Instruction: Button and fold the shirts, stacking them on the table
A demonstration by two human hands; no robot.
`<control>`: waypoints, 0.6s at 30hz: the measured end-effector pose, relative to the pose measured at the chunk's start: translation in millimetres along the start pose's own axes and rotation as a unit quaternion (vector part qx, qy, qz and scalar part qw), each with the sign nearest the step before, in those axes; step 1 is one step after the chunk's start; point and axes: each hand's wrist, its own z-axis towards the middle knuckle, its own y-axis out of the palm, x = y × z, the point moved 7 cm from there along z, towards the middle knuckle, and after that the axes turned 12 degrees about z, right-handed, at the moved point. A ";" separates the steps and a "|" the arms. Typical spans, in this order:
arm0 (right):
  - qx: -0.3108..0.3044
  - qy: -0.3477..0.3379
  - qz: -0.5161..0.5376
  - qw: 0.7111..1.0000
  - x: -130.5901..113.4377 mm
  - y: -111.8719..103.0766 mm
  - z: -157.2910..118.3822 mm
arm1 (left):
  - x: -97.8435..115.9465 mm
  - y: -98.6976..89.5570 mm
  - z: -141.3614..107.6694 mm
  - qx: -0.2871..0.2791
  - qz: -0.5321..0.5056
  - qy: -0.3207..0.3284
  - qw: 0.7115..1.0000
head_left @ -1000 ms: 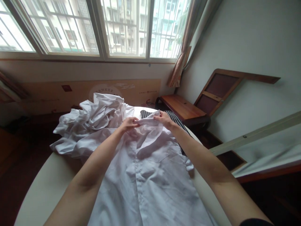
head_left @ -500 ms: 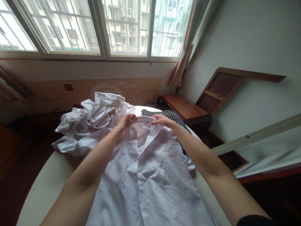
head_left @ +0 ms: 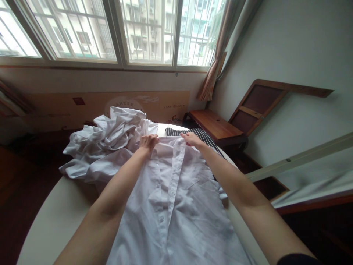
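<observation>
Two hands hold one white shirt [head_left: 193, 206], which lies front up on one round, pale desk [head_left: 52, 217], its collar end away from the person. The left hand [head_left: 149, 142] has its fingers clamped on the shirt's far edge, knuckles up. The right hand [head_left: 192, 140] pinches the same edge at one corner, the tips of its thumb and fingers together on the cloth. Between the two hands, one stretch of the edge runs nearly straight.

Below it, the shirt's two front strips stand apart at the top and come together lower down. At least two small buttons [head_left: 161, 219] show on the left strip; the exact count is too small to tell. One pocket [head_left: 193, 183] shows faintly on the right half.

One heap [head_left: 104, 141] of crumpled white cloth lies at the desk's far left, against the shirt; how many pieces it holds cannot be told. One striped cloth [head_left: 202, 135], black with white lines, lies beyond the right hand, partly under the shirt. Past the desk stands one wooden bench [head_left: 215, 123].
</observation>
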 end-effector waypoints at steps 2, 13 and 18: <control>0.015 0.003 0.004 1.000 4.7 2.1 -4.6 | 6.5 -3.1 -4.9 0.044 0.012 -0.004 0.999; -0.079 -0.066 0.107 0.989 -11.5 16.1 -11.5 | 111.4 -0.5 -55.5 0.060 -0.040 0.051 0.996; -0.049 -0.209 -0.096 0.972 -24.4 13.4 -3.7 | 85.3 16.5 -44.1 0.019 -0.206 -0.026 0.978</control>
